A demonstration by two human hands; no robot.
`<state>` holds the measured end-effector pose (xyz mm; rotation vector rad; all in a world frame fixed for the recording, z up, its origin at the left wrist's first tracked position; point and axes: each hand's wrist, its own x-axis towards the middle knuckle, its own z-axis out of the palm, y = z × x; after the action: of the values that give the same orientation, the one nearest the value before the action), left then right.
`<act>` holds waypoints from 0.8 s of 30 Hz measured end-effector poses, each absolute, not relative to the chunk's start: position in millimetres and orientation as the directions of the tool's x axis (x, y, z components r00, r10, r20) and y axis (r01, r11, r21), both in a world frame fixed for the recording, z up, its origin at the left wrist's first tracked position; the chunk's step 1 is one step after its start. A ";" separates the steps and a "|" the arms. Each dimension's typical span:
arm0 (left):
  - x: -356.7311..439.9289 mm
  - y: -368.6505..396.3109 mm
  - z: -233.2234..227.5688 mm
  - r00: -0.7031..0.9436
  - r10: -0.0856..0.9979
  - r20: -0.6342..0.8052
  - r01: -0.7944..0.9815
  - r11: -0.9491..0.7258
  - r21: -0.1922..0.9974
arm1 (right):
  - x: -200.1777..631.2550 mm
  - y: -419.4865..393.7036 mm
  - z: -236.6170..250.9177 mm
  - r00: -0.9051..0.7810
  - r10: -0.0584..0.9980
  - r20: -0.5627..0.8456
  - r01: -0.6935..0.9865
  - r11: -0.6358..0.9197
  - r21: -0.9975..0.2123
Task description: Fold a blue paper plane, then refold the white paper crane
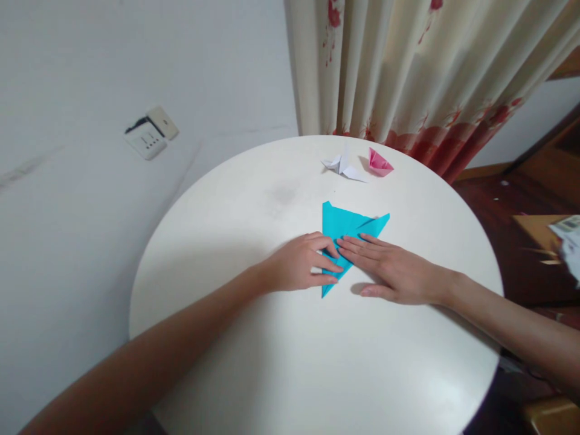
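Note:
A folded sheet of blue paper [341, 220], roughly triangular, lies on the white round table [281, 356], with one narrow corner pointing toward me. My left hand [304, 263] rests at its left side, fingers apart and fingertips touching the paper. From the right, my right hand [392, 270] lies nearly flat, with outstretched fingers pressing on the paper's middle and right edge. Its thumb is spread away over the table. Both hands cover part of the lower half of the paper.
A white paper crane [342, 166] and a pink paper boat [379, 163] sit near the table's far edge. Behind them hangs a cream and red curtain [408, 78]. The wall with a socket [147, 139] stands close on the left.

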<state>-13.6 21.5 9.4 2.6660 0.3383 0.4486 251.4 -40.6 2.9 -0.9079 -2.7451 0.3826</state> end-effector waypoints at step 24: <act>-16.7 17.4 0.3 0.920 0.178 0.348 0.080 -0.957 0.278 | 250.1 -41.0 1.2 -0.742 0.661 0.110 0.621 0.740 -0.257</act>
<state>-16.7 17.4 0.3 2.8211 0.1933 0.5470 250.1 -41.0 1.2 -1.0233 -2.7466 0.3036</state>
